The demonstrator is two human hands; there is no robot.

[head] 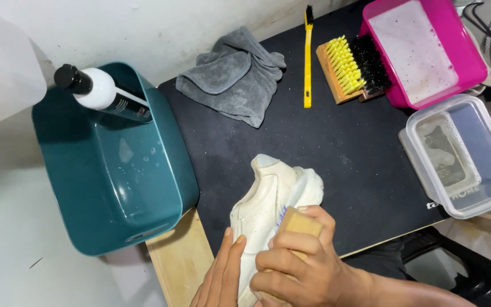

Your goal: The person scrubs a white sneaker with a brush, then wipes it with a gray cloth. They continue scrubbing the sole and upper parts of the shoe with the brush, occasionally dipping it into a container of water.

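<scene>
Right hand [299, 267] is gripping a wooden brush [298, 223] closed-fisted, pressing it onto the white shoe [262, 196]. Left hand [223, 273] is lying open, flat against the shoe's side — shoe is resting just right of the teal tub [115, 170], on the black mat [336, 142].

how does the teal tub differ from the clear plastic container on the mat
The teal tub is opaque, deeper and larger; the clear plastic container is see-through, shallow and smaller. The tub holds a bottle leaning on its rim; the container holds only cloudy liquid. Both are rounded rectangles, open-topped.
</scene>
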